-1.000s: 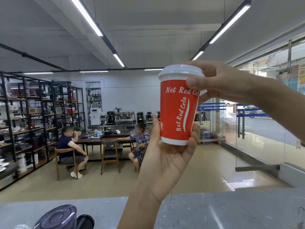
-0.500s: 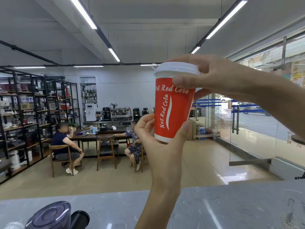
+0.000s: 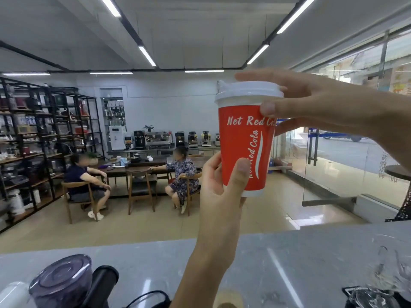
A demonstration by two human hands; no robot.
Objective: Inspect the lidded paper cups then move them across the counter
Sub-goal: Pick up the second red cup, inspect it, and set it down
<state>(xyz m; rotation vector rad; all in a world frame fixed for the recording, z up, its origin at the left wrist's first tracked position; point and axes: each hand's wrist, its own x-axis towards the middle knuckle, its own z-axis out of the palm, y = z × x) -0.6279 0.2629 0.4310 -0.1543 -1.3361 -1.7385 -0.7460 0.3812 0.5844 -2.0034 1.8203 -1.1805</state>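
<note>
Grey counter (image 3: 289, 258) nearest, dark-lidded jar (image 3: 61, 278) bottom left. Left hand (image 3: 219, 196) wraps red cup (image 3: 244, 138) base, held upright above the counter. Right hand (image 3: 315, 103) fingers pinch the white lid (image 3: 248, 92) rim; sip flap looks raised, blurry. Two seated people behind.

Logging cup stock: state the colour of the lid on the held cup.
White, on the red cup; the lid shows best in the head view.

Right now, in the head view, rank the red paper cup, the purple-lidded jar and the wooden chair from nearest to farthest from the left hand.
1. Red paper cup: in the left hand, held up.
2. Purple-lidded jar: on the counter, lower left.
3. Wooden chair: at the table across the room.
</note>
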